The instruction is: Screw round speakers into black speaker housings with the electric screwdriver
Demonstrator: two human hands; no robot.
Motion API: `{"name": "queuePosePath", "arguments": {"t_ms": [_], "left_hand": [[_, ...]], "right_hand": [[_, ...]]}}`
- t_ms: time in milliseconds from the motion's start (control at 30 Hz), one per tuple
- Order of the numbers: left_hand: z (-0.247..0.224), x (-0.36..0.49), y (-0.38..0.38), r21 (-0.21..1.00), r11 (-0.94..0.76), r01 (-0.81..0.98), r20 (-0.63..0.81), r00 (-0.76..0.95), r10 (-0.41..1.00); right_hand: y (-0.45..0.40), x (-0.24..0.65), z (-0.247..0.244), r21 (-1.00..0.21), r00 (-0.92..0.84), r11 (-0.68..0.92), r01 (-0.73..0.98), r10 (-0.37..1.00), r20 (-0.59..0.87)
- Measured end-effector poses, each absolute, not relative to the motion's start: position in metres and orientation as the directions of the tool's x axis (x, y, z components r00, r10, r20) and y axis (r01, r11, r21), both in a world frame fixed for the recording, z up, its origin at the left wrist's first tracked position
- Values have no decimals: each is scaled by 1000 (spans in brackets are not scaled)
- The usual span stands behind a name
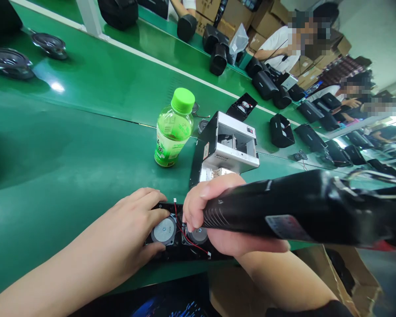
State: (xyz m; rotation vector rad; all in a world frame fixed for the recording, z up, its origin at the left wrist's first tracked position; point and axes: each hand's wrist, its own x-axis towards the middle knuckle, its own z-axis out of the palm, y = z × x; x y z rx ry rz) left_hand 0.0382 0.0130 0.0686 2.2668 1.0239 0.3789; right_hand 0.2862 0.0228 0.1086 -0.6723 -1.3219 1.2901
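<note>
glossy green conveyor belt point(86, 132) fills the frame; right hand point(214, 215) clenched round a black power tool point(300, 211), left hand point(135, 233) flat, open on a black speaker panel point(180, 240) at lower centre

Factory assembly line: green conveyor belt point(95, 75) carrying black speaker housings point(281, 130), workers point(284, 46) sitting alongside, cardboard cartons point(267, 20) piling up behind them.

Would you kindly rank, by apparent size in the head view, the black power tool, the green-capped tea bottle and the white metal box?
1. Black power tool, though it is nearest the camera, so this is unsure.
2. White metal box.
3. Green-capped tea bottle.
</note>
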Motion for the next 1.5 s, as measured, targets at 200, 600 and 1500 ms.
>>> {"name": "queuePosePath", "arguments": {"t_ms": [200, 600, 1500], "left_hand": [[90, 51, 14, 641, -375, 670, -187, 611, 770], [91, 50, 13, 591, -400, 701, -203, 609, 767], [40, 25, 10, 540, -634, 554, 218, 636, 740]], "right_hand": [[20, 288, 83, -881, -203, 290, -374, 901, 383], [8, 278, 90, -875, -85, 316, -366, 925, 370], [58, 329, 163, -778, 370, 628, 5, 722, 585]]}}
